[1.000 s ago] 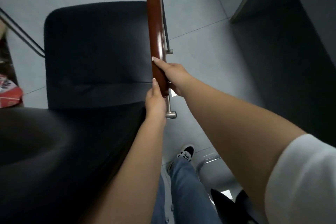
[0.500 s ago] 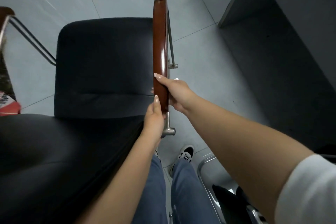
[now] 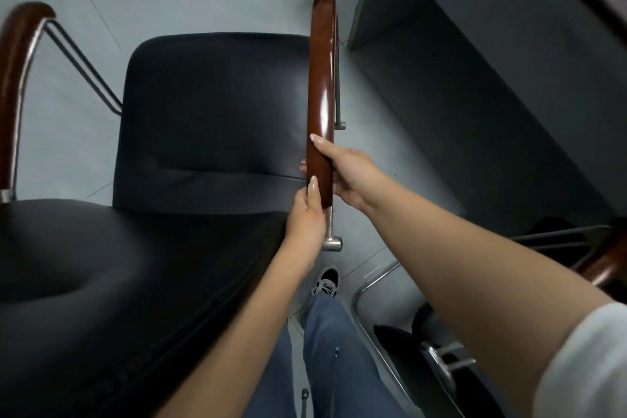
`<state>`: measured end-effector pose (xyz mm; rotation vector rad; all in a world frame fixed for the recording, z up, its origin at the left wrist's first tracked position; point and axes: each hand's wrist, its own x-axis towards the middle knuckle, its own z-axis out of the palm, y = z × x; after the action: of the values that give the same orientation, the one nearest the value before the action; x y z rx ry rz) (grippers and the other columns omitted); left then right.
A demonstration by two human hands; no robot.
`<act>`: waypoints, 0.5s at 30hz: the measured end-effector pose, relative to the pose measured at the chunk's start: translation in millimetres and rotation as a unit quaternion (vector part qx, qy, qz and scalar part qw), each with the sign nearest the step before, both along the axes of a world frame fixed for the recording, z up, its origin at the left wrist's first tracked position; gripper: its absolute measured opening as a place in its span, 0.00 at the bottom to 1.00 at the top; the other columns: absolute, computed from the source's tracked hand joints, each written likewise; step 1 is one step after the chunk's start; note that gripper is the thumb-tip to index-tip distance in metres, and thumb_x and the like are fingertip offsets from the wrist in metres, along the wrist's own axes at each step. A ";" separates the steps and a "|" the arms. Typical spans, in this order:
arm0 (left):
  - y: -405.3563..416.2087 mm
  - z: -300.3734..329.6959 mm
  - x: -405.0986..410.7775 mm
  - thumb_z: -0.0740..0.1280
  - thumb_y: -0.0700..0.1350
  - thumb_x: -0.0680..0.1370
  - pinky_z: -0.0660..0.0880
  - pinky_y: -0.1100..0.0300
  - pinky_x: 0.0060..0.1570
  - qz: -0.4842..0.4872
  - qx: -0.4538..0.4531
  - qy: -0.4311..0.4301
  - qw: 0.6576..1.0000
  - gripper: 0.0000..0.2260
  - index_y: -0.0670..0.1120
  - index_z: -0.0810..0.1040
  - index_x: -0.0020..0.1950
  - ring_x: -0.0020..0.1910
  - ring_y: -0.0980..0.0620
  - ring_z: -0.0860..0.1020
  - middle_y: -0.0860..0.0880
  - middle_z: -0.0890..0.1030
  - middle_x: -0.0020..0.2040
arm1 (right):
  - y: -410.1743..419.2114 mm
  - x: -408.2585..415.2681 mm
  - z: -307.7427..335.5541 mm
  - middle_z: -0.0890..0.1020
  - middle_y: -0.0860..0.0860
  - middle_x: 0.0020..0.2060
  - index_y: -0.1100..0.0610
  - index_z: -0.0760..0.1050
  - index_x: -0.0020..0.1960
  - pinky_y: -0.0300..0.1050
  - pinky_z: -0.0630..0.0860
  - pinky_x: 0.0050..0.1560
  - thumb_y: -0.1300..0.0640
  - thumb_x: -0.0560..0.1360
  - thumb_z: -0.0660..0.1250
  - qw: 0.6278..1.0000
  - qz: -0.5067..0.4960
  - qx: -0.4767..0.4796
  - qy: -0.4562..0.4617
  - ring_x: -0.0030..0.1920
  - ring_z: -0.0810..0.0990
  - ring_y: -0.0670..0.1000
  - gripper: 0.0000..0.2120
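Since approx 1 s ago the armrest point(image 3: 321, 78) is sitting lower in view, and a second armrest point(image 3: 17, 44) is showing at far left. I'm judging this as lining it up along the seat point(image 3: 210, 112) right edge; next I'm needing its metal stub point(image 3: 330, 243) steered to the frame. Left hand point(image 3: 307, 217) is wrapping the near end, and right hand point(image 3: 349, 173) is gripping just above, thumb on the wood.

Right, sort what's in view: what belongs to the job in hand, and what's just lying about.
In the job:
- wooden armrest, gripped by the left hand and right hand
- metal tube under it
- black chair beside it

Just about:
- far armrest, at left
- second chair, lower right
- dark cabinet, upper right
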<state>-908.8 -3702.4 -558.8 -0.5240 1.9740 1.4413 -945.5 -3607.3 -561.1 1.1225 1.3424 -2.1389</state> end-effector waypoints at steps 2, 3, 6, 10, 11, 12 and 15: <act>8.5 -6.6 2.2 0.50 0.56 0.81 0.73 0.54 0.49 -0.032 -0.008 -0.001 0.999 0.21 0.43 0.72 0.62 0.53 0.40 0.77 0.38 0.79 0.51 | 10.0 7.2 -1.8 0.83 0.55 0.41 0.59 0.76 0.49 0.46 0.79 0.49 0.51 0.74 0.69 0.999 -0.031 -0.009 0.002 0.42 0.83 0.51 0.12; 11.6 -9.0 4.4 0.50 0.56 0.81 0.73 0.52 0.52 -0.048 -0.012 -0.002 0.999 0.22 0.42 0.72 0.62 0.56 0.38 0.76 0.36 0.78 0.54 | 13.5 12.0 -2.9 0.83 0.55 0.40 0.59 0.76 0.48 0.45 0.80 0.48 0.51 0.74 0.68 0.999 -0.046 -0.011 -0.002 0.41 0.83 0.50 0.12; 16.8 -17.2 8.3 0.50 0.56 0.81 0.72 0.53 0.54 -0.100 -0.013 -0.004 0.995 0.22 0.42 0.72 0.63 0.57 0.39 0.76 0.38 0.78 0.57 | 21.1 23.9 -9.3 0.83 0.55 0.39 0.62 0.77 0.53 0.43 0.80 0.45 0.51 0.74 0.68 0.996 -0.089 -0.024 -0.006 0.38 0.83 0.49 0.15; 13.3 -25.6 12.0 0.50 0.55 0.81 0.71 0.54 0.54 -0.145 -0.025 -0.003 0.989 0.20 0.43 0.71 0.62 0.54 0.43 0.76 0.41 0.78 0.54 | 21.0 41.2 -17.7 0.82 0.55 0.41 0.61 0.77 0.51 0.42 0.80 0.46 0.53 0.75 0.67 0.987 -0.147 -0.061 0.004 0.41 0.82 0.49 0.11; 10.7 -28.4 12.9 0.50 0.55 0.81 0.71 0.53 0.54 -0.151 -0.022 -0.004 0.988 0.20 0.43 0.72 0.61 0.54 0.43 0.76 0.40 0.78 0.54 | 19.6 44.5 -19.0 0.82 0.55 0.41 0.60 0.76 0.48 0.42 0.80 0.47 0.54 0.75 0.67 0.985 -0.160 -0.071 0.004 0.41 0.81 0.49 0.09; 8.1 -30.5 12.9 0.51 0.55 0.81 0.72 0.52 0.55 -0.155 -0.018 -0.005 0.988 0.20 0.42 0.72 0.61 0.54 0.42 0.77 0.40 0.79 0.54 | 17.8 46.2 -20.3 0.82 0.55 0.42 0.59 0.76 0.47 0.43 0.79 0.47 0.54 0.75 0.67 0.983 -0.167 -0.076 0.004 0.42 0.81 0.49 0.08; -2.4 -34.6 12.2 0.51 0.54 0.81 0.72 0.50 0.56 -0.174 -0.013 -0.007 0.985 0.21 0.42 0.72 0.62 0.55 0.40 0.77 0.39 0.79 0.53 | 9.7 49.4 -24.1 0.82 0.55 0.42 0.59 0.77 0.48 0.43 0.79 0.49 0.53 0.75 0.67 0.981 -0.174 -0.086 0.001 0.42 0.82 0.49 0.09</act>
<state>-896.6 -3704.8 -593.4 -0.1848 1.9575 1.1916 -896.1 -3597.6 -585.2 1.3617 0.9935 -2.4440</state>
